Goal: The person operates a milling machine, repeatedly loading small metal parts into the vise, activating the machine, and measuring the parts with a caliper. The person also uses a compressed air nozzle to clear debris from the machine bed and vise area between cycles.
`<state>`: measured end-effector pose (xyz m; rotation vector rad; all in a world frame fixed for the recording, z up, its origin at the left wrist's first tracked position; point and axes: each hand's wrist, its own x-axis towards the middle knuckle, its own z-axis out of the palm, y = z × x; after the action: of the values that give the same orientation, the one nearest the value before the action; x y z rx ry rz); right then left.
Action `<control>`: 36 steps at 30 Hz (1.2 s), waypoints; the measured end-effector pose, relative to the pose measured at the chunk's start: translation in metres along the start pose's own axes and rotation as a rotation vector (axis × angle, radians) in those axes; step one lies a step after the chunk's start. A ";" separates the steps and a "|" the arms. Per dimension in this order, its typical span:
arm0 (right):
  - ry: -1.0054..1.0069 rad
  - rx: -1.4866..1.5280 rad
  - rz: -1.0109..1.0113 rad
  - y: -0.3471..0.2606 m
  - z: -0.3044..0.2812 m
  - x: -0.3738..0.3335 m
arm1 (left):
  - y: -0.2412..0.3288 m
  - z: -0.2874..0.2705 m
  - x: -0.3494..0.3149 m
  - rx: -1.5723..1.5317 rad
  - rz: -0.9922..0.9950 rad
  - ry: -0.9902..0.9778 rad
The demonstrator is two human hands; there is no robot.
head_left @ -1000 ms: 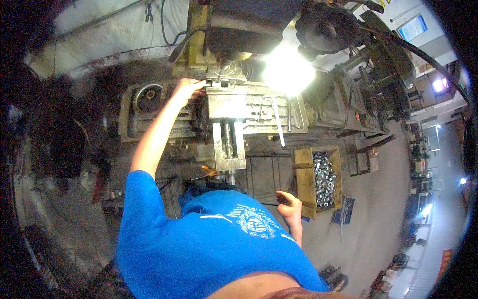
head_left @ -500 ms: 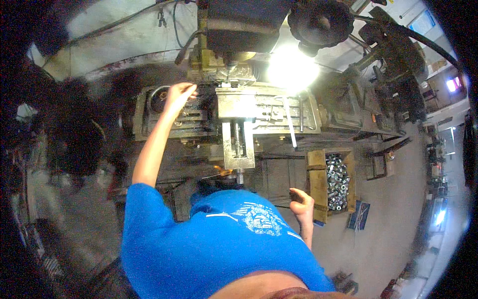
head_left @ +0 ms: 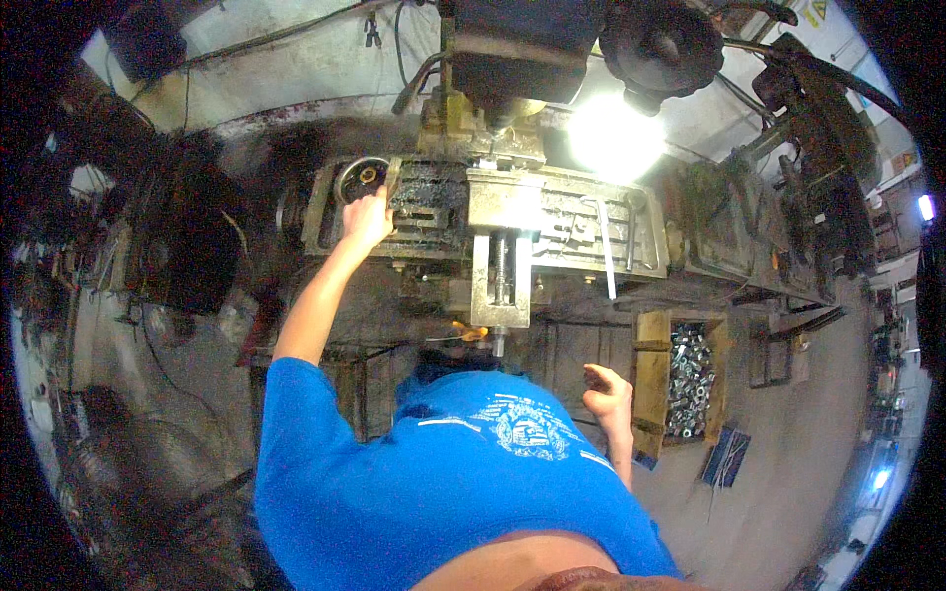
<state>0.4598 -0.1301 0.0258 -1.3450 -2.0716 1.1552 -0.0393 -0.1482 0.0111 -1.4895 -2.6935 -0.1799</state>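
Note:
My left hand (head_left: 368, 221) is over the left part of the machine table (head_left: 320, 231). Its index finger is stretched toward a round metal dish (head_left: 345, 187), the fingertip at or very near the rim; the other fingers are partly curled, and I see nothing held. A brass-coloured ring (head_left: 369, 175) lies in the dish. Lower right, my right hand (head_left: 609, 402) hovers beside my body, fingers loosely bent, thumb apart, with nothing visible in it. Between the hands, a machine vise (head_left: 501, 207) is mounted on the table, its screw toward me.
A wooden crate (head_left: 648, 389) of metal nuts or short sleeves stands right of my right hand. A long pale bar (head_left: 606, 251) overhangs the table's front edge. The dark machine head (head_left: 522, 49) is above the vise, a bright lamp (head_left: 619, 138) to its right.
My left hand has gone from raised, bunched fingers to a pointing index finger at the dish. The whole view has shifted, moving the machine rightward in the picture. My right hand stays loosely bent.

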 end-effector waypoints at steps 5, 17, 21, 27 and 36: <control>0.068 -0.016 -0.012 0.005 -0.008 -0.004 | -0.014 0.005 -0.002 -0.434 -0.172 0.280; 0.022 0.016 -0.002 0.005 -0.007 -0.007 | 0.100 -0.026 0.015 -1.395 -0.086 0.244; 0.013 0.013 0.023 -0.001 -0.007 -0.014 | 0.095 -0.018 0.020 -1.175 -0.044 0.247; 0.009 -0.043 0.044 -0.010 -0.007 -0.014 | 0.076 -0.003 0.019 -1.158 0.029 0.187; 0.042 -0.022 0.041 0.011 -0.011 -0.011 | -0.013 0.007 0.001 -0.453 -0.248 0.407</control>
<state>0.4783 -0.1335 0.0243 -1.4165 -2.0416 1.1150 -0.0508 -0.1537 0.0029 -1.0284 -2.5803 -1.0405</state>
